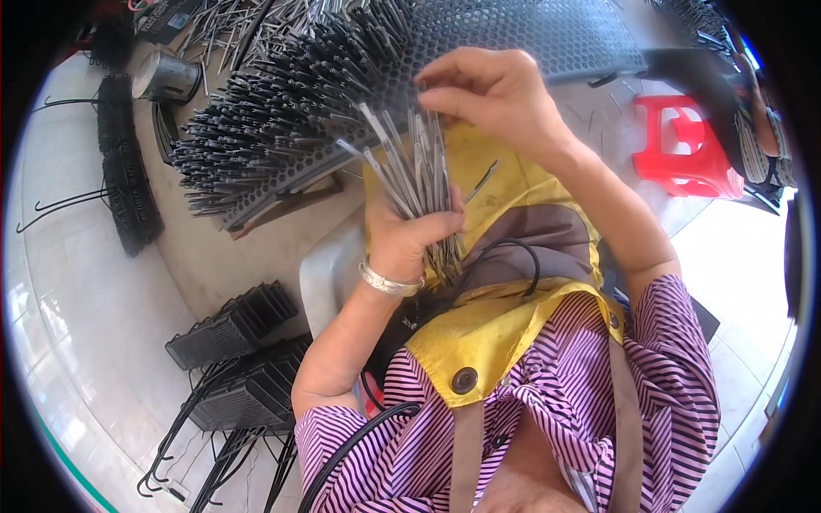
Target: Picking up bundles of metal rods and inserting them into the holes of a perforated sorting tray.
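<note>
My left hand (406,239) is wrapped round a bundle of thin grey metal strips (419,175) above my lap, their upper ends fanned out. Just above and behind the bundle is my right hand (500,98), thumb and forefinger pinched together. Whatever sits between those fingertips is too small to make out. Beyond both hands lies a dark perforated board (530,43). Its left part is crowded with dark strips standing on end (274,111), while bare holes show on the right. A single thin strip (484,178) rests against my yellow apron (505,338).
Loose metal strips (221,34) are heaped behind the board, with a metal can (167,77) at the far left. Black racks with long hooks (244,393) stand on the floor at lower left. A red plastic stool (654,158) is at the right, near another person's arm (759,115).
</note>
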### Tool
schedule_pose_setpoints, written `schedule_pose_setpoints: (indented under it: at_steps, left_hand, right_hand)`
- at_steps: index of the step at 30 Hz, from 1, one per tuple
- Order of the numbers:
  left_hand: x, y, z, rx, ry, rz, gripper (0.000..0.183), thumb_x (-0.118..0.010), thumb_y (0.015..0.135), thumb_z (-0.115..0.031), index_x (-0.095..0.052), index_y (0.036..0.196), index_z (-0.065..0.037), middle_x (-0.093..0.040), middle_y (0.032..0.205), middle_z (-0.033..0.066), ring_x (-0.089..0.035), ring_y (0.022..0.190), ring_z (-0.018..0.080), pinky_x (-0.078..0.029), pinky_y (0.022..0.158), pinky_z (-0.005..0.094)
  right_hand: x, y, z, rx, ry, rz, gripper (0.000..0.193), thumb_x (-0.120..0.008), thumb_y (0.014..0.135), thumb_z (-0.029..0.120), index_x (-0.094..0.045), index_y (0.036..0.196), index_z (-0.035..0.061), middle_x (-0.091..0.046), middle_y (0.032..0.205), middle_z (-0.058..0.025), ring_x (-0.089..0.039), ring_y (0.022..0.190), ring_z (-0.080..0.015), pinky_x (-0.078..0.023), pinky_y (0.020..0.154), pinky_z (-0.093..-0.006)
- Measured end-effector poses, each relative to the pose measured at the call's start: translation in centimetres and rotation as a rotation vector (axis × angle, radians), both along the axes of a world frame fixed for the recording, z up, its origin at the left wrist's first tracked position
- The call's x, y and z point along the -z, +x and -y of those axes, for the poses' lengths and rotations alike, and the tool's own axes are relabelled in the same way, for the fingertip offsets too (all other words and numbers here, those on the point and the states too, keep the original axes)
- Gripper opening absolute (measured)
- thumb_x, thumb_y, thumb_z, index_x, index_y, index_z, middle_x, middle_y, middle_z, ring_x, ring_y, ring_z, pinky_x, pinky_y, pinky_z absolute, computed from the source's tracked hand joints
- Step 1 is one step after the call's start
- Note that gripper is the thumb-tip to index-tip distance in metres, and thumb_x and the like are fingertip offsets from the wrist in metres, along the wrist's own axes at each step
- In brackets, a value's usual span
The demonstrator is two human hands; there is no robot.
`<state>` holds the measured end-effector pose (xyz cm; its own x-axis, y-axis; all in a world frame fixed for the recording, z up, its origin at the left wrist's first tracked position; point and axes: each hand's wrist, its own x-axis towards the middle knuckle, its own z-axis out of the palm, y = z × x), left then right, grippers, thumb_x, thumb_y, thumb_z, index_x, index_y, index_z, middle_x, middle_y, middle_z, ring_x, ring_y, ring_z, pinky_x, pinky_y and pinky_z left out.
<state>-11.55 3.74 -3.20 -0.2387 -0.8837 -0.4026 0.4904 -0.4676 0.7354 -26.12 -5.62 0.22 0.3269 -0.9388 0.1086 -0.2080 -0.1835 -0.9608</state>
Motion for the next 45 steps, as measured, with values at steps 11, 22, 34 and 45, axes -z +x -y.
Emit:
schedule_pose_setpoints:
  at_steps: [11, 22, 34, 45]
  left_hand:
    - [0.2, 0.0, -0.1, 0.051, 0.015, -0.024, 0.024, -0.063, 0.061, 0.005, -0.056, 0.084, 0.002, -0.059, 0.073, 0.0069, -0.057, 0.062, 0.0143, -0.047, 0.058, 0.0253]
    - [0.2, 0.1, 0.0, -0.025, -0.019, -0.051, 0.034, -0.062, 0.057, 0.002, -0.05, 0.089, 0.001, -0.056, 0.07, 0.0096, -0.055, 0.061, 0.0169, -0.047, 0.056, 0.028]
    - [-0.4, 0.4, 0.4, -0.125, -0.058, -0.186, 0.035, -0.059, 0.058, 0.001, -0.048, 0.092, 0.001, -0.055, 0.073, 0.0098, -0.054, 0.062, 0.0191, -0.047, 0.058, 0.0308]
    - [0.1, 0.3, 0.1, -0.087, -0.029, -0.063, 0.031, -0.06, 0.06, 0.001, -0.05, 0.089, 0.003, -0.055, 0.074, 0.0098, -0.056, 0.063, 0.0183, -0.051, 0.061, 0.0332]
  right_hand:
    - [-1.7, -0.1, 3.8, 0.411, -0.779, -0.115, 0.012, -0.061, 0.072, -0.003, -0.057, 0.084, -0.0011, -0.057, 0.066, -0.0112, -0.056, 0.054, -0.0161, -0.043, 0.049, -0.0244]
    - [1.7, 0.3, 5.2, 0.037, -0.853, -0.367, 0.017, -0.06, 0.075, 0.006, -0.056, 0.089, -0.0021, -0.058, 0.072, -0.0177, -0.057, 0.064, -0.0337, -0.046, 0.053, -0.0364]
    - [2.8, -2.0, -6.7, 0.322, 0.23, 0.145, 0.021, -0.062, 0.078, 0.006, -0.056, 0.097, -0.0026, -0.061, 0.074, -0.007, -0.057, 0.061, -0.0102, -0.046, 0.051, -0.021]
    - [1.0, -2.9, -2.4, 0.458, -0.035, 0.238, 0.013, -0.056, 0.081, 0.003, -0.058, 0.092, -0.0049, -0.062, 0.075, -0.0103, -0.057, 0.06, -0.0118, -0.047, 0.053, -0.022]
